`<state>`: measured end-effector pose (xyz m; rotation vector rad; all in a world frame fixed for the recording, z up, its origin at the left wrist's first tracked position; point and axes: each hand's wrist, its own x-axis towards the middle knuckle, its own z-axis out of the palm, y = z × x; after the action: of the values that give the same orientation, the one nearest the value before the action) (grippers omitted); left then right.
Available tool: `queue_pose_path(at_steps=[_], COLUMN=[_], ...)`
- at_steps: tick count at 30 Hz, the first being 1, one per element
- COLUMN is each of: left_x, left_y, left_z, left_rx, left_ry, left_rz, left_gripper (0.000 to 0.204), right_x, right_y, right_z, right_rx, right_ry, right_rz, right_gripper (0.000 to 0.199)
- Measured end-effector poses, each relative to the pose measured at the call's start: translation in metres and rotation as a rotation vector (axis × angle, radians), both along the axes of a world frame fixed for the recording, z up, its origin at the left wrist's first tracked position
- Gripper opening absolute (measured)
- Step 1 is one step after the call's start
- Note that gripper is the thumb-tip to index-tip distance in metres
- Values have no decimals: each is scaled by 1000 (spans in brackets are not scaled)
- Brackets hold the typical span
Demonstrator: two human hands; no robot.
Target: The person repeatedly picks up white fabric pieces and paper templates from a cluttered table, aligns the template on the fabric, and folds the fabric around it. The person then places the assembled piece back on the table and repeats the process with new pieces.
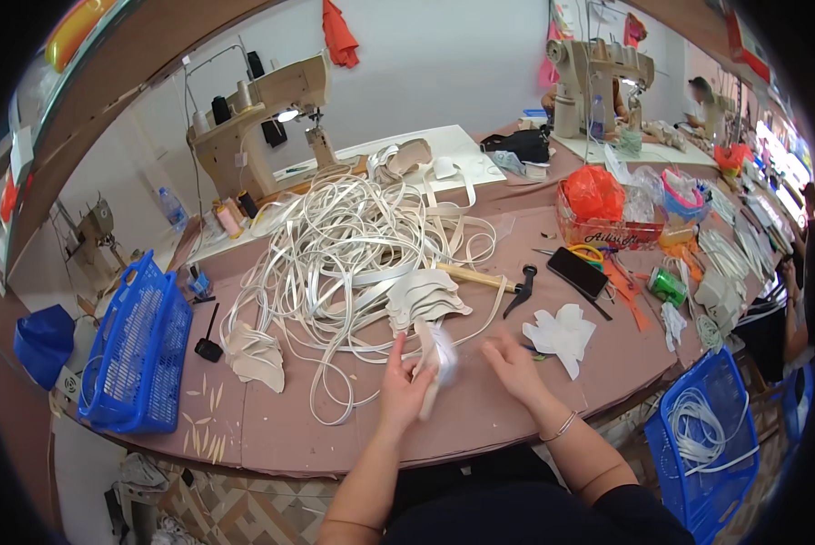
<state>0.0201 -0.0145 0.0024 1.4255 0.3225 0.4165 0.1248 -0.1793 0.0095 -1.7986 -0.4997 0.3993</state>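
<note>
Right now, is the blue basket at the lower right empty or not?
Not empty: coiled white strips show inside the blue basket.

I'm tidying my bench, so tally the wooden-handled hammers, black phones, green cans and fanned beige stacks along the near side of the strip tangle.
Wooden-handled hammer: 1
Black phone: 1
Green can: 1
Fanned beige stacks: 2, a left stack and a right stack just beyond your left hand
Total: 5

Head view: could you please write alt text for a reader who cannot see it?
A person's left hand holds a pale, blurred piece over a pinkish worktable; the right hand beside it seems empty. Beyond lies a tangle of white straps, a hammer and phone to its right, a blue basket to its left.
</note>
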Motion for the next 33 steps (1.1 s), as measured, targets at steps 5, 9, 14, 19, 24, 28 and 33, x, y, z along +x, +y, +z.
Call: queue_pose_path(at_steps=[5, 9, 14, 19, 24, 28, 33], left_x=[24, 18, -11, -5, 3, 7, 19], left_y=[-6, -18, -1, 5, 8, 13, 15], left_z=[2, -46, -34, -45, -49, -33, -39], left_rx=[1306, 1229, 1405, 1283, 1079, 854, 841], left_ry=[-220, -121, -204, -180, -157, 151, 249], left_rz=[-29, -154, -196, -278, -197, -171, -124], left_gripper=[73, 53, 38, 23, 10, 8, 17], right_x=[-8, 4, -5, -22, 0, 9, 18], right_y=[-18, -18, -24, 7, 17, 38, 44], right_z=[17, -21, -17, -5, -25, -4, -11], right_rx=[-282, -441, -468, -494, -449, -762, -730], right_ry=[-1367, -1337, -1200, -1373, -988, -674, -703], right_rz=[54, 396, 463, 331, 561, 498, 564], right_gripper=[64, 47, 17, 12, 14, 19, 24])
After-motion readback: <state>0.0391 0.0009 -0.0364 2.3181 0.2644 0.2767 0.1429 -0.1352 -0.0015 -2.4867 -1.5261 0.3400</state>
